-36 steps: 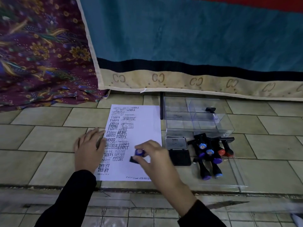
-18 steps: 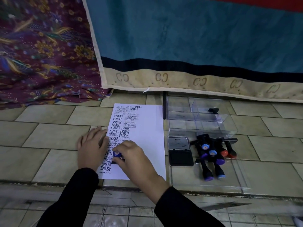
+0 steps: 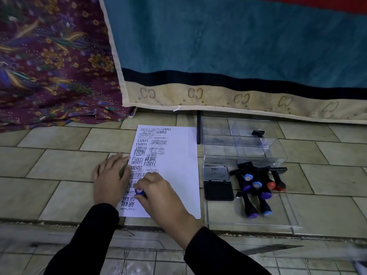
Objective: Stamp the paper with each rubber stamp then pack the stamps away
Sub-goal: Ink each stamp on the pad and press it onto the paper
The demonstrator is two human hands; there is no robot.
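**Left grip** (image 3: 111, 179): a bare hand with the fingers straight and spread. It lies flat across the left edge of the white paper sheet (image 3: 178, 175) on the beige tiled floor (image 3: 59, 165). It presses down and holds nothing. Judged role: anchor.

**Paper:** thin, light and limp. It would likely slide on the glazed tile, or lift with a tacky stamp face, if not pinned. The column beside the left grip is dense with black impressions (SAMPLE, AIR MAIL, AMENDED, FRAGILE). The half right of the right grip is blank.

**Right grip** (image 3: 158, 195): just right of the left grip, close to touching it.
- Its fingertips and thumb pinch a small black rubber stamp with a blue cap (image 3: 139, 192), and only the cap shows.
- The stamp sits low on the crowded column; its contact with the paper is hidden by the fingers.
- Handling judgement: a light, rigid handle with a soft, inked face. Hold it at the handle under the cap and press straight down. Rocking would smear.

**Right of the right grip, off the sheet:** an open black ink pad in a metal tin (image 3: 218, 188).

**Farther right:** a heap of black-handled stamps with blue, purple and red caps (image 3: 256, 187), lying crossed on a flat clear plastic lid (image 3: 278, 215). They look light, stiff and apt to roll, so take them one at a time by the handle.

**Beyond the heap, farther from the grips:** a clear plastic compartment box (image 3: 244, 143). One dark piece seems to be inside.
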